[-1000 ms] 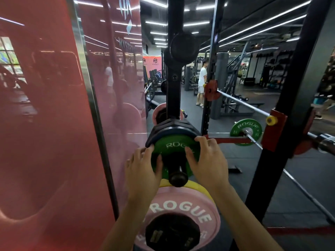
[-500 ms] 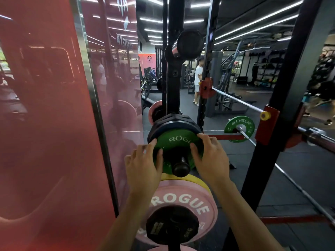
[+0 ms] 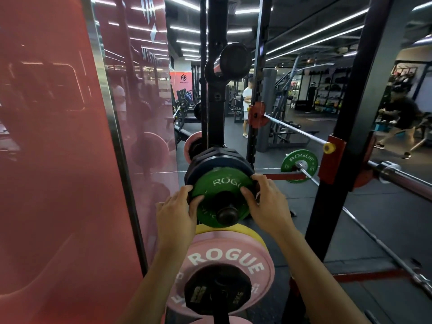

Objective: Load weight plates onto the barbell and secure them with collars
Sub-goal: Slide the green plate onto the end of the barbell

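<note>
A green ROGUE weight plate (image 3: 219,190) sits outermost on a storage peg (image 3: 227,213) of the black rack, in front of several black plates (image 3: 217,157). My left hand (image 3: 177,213) grips its left edge, my right hand (image 3: 266,202) grips its right edge, fingers curled over the rim. The barbell (image 3: 402,181) rests on the rack's red hook at the right, its bare sleeve pointing toward me. A second green ROGUE plate (image 3: 299,164) shows farther back on the bar's far end. No collar is visible.
Below hang a pink ROGUE plate (image 3: 233,256) over a yellow one, with a small black plate (image 3: 217,291) in front. A red mirrored wall (image 3: 58,160) stands close on the left. A black upright (image 3: 346,136) stands right; another bar (image 3: 378,249) lies low. People stand behind.
Both hands have stayed on the green plate's edges, and the plate has come a little way out along the peg toward me. The view has moved slightly closer and lower.
</note>
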The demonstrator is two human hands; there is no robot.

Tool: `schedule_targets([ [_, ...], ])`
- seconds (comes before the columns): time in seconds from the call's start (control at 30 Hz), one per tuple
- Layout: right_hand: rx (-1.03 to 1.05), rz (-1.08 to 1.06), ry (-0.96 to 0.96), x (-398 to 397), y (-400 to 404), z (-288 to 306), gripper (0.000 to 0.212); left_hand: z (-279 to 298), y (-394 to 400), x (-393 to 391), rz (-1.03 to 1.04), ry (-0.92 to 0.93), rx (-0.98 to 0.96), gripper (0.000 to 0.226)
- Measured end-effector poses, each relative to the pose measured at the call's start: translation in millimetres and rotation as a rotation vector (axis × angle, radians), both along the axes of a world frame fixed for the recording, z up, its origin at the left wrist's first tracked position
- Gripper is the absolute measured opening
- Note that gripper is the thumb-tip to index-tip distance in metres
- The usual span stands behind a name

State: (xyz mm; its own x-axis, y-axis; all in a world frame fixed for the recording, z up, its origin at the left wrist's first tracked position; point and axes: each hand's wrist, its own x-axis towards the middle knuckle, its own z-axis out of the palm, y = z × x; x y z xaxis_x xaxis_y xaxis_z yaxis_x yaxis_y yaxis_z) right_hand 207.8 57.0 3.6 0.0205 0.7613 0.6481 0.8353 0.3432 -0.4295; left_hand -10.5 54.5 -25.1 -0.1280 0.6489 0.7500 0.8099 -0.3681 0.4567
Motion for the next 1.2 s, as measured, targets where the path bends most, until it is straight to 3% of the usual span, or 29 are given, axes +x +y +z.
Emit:
schedule_targets([
  [0.2, 0.041, 0.089, 0.053, 6, -20, -4, 0.035, -6, -19, -4, -0.072, -0.048, 0.009, 0.034],
  [0.63, 0.057, -0.041, 0.085, 37, -104, -17, 0.029, -6, -83, 19, -0.120, 0.056, 0.067, 0.024],
  [0.87, 0.094, -0.252, 0.121, 118, -167, -16, 0.029, -1, -97, 107, -0.275, 0.118, 0.109, 0.036],
  [1.2, 0.075, -0.537, 0.176, 295, -282, -16, 0.021, -1, -152, 315, -0.536, 0.087, 0.207, 0.034],
])
